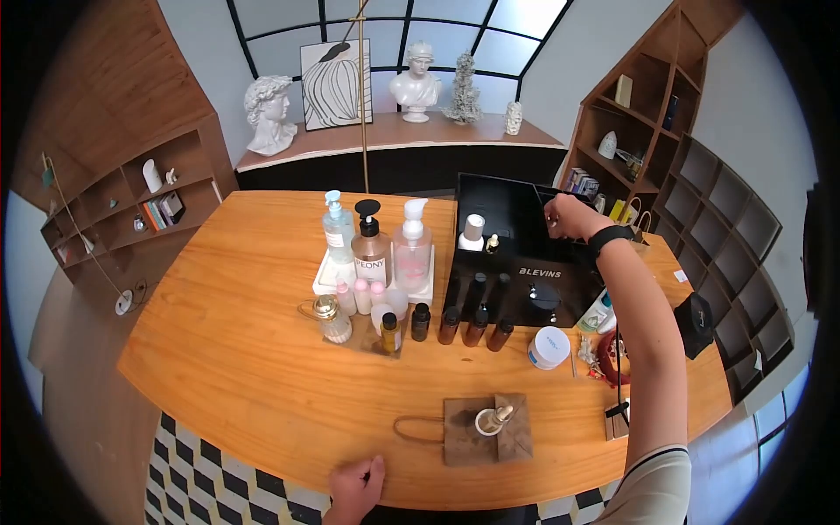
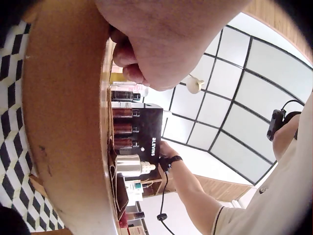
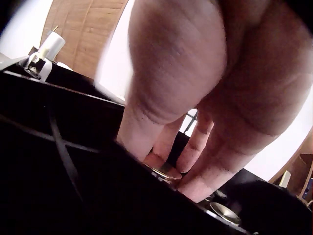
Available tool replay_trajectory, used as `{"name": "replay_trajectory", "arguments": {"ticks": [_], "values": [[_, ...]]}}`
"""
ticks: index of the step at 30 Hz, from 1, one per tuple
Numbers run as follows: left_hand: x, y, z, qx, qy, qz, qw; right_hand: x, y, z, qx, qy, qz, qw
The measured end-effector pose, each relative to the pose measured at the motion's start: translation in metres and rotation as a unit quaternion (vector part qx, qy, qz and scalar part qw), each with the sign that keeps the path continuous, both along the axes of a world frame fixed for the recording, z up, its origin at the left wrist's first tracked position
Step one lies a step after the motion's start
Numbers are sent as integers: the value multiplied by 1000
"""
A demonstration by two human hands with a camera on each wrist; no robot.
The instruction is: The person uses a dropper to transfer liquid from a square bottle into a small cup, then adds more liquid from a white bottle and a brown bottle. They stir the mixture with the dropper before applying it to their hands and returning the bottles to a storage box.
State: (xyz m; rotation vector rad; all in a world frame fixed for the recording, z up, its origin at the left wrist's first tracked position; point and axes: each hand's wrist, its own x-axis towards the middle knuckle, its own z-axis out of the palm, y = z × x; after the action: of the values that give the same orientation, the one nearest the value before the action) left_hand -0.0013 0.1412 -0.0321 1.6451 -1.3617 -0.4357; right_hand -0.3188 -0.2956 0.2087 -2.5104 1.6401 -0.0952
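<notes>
My right hand (image 1: 570, 217) reaches over the back right of a glossy black BLEVINS box (image 1: 499, 262). In the right wrist view its thumb and fingers (image 3: 195, 147) come down around a round, gold-rimmed lid or jar (image 3: 164, 169), gripping it at the sides; its lower part is hidden by the box wall. A second round gold-rimmed piece (image 3: 225, 213) sits beside the fingertips. My left hand (image 1: 357, 490) rests at the table's front edge, fingers loosely curled, holding nothing. Nearest to it lies a brown paper bag (image 1: 468, 433), with a small white cup and a gold-topped dropper (image 1: 500, 415) on it.
Pump bottles (image 1: 370, 249) stand on a white tray (image 1: 328, 278) left of the box. Several small dark bottles (image 1: 449, 325) line its front, near a white jar (image 1: 549, 348). A glass jar (image 1: 332, 319) stands at left, and a red bowl (image 1: 612, 359) at right.
</notes>
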Motion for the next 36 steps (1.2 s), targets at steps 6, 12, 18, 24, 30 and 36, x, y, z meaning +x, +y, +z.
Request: {"name": "replay_trajectory", "arguments": {"ticks": [6, 12, 18, 24, 30, 36], "values": [[1, -3, 8, 18, -1, 1, 1000, -14, 5, -2, 44, -94, -12, 994], [0, -3, 10, 16, 11, 0, 1000, -36, 22, 23, -81, -78, 3, 994], [4, -2, -3, 28, 103, -18, 994, -28, 107, 104, -110, -107, 48, 987], [14, -8, 46, 101, 461, -130, 872, 42, 214, 92, -38, -93, 271, 957], [-18, -35, 76, -147, 180, -213, 949, 121, 291, -3, 89, -133, 419, 894], [-1, -32, 52, -79, 37, -146, 985, 145, 322, -74, 86, -133, 372, 915]]}}
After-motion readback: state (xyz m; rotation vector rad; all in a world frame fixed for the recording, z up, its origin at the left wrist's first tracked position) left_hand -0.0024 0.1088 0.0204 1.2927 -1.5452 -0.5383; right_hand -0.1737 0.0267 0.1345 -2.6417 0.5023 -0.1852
